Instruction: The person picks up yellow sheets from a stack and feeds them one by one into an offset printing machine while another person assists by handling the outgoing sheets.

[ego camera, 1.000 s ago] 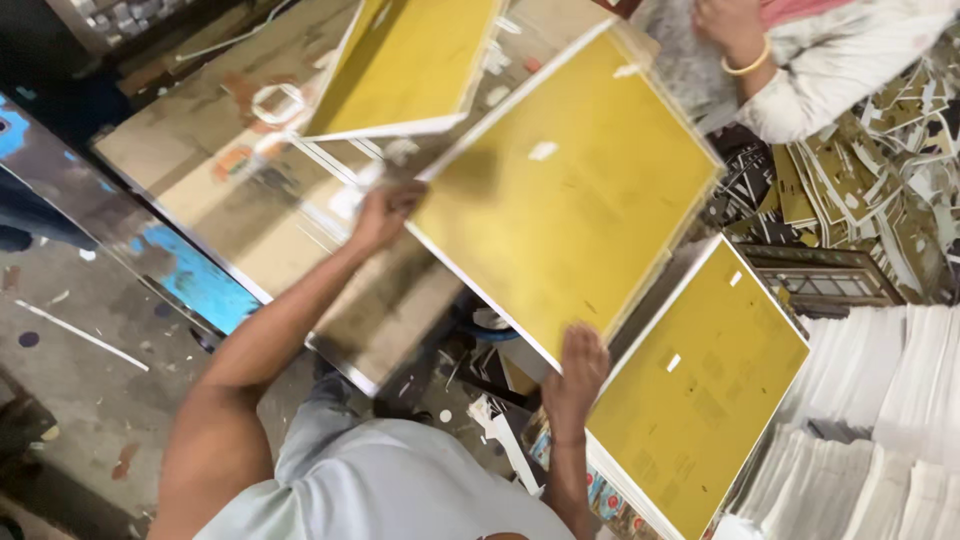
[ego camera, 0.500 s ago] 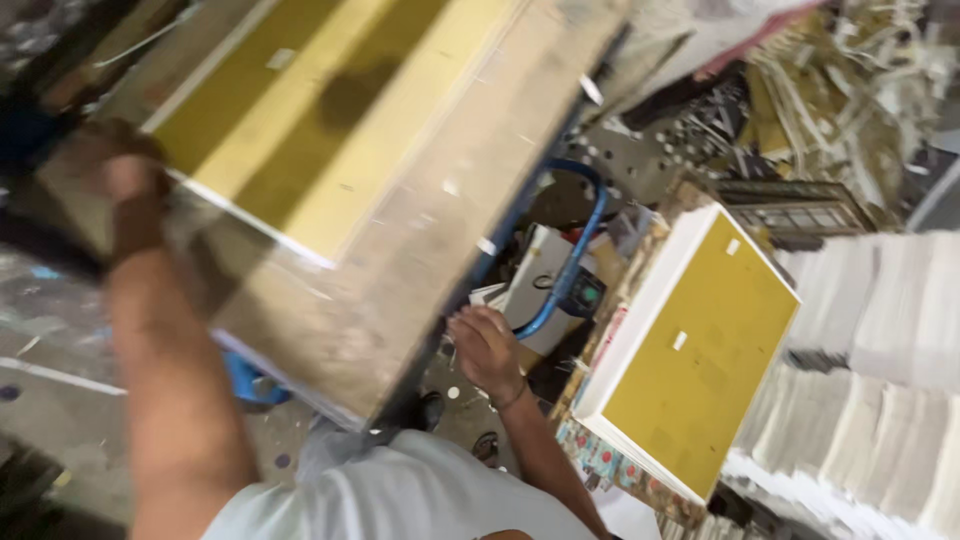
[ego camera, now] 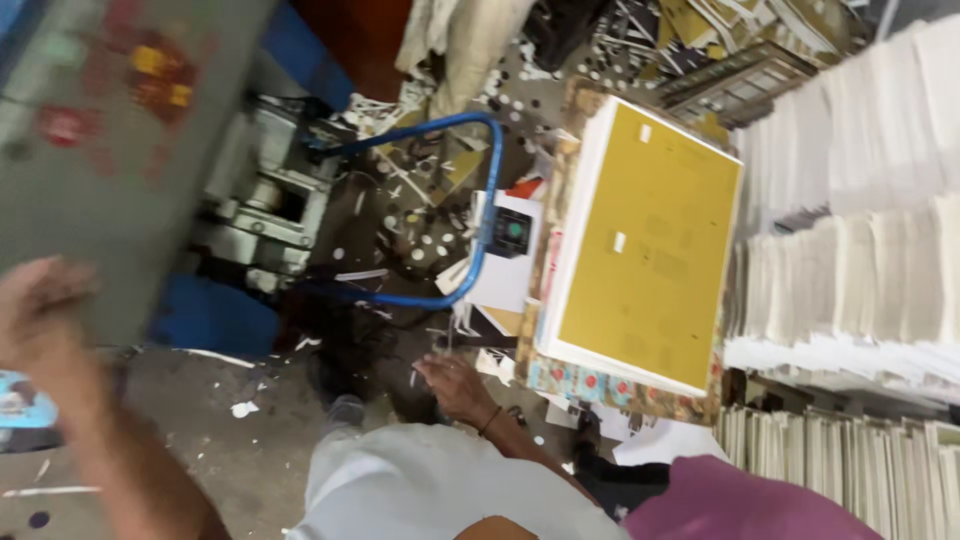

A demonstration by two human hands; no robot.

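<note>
**Head view: hands apart over a littered floor**

Head camera shows the blurred left hand [ego camera: 40, 310] against a grey board [ego camera: 110, 150]; its grip cannot be told. The right hand [ego camera: 455, 385] hangs open, holding nothing, near the white-edged yellow sheet stack [ego camera: 645, 240].

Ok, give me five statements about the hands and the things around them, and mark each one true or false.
1. The right hand holds the yellow sheet stack. False: it hangs apart from the stack, fingers spread, gripping nothing.
2. The left hand is blurred, at the edge of a grey panel. True.
3. A blue tube frame curves over the littered floor. True.
4. The tall piles of white sheets stand left of the yellow stack. False: they stand to its right.
5. The right wrist wears a dark band. True.
</note>
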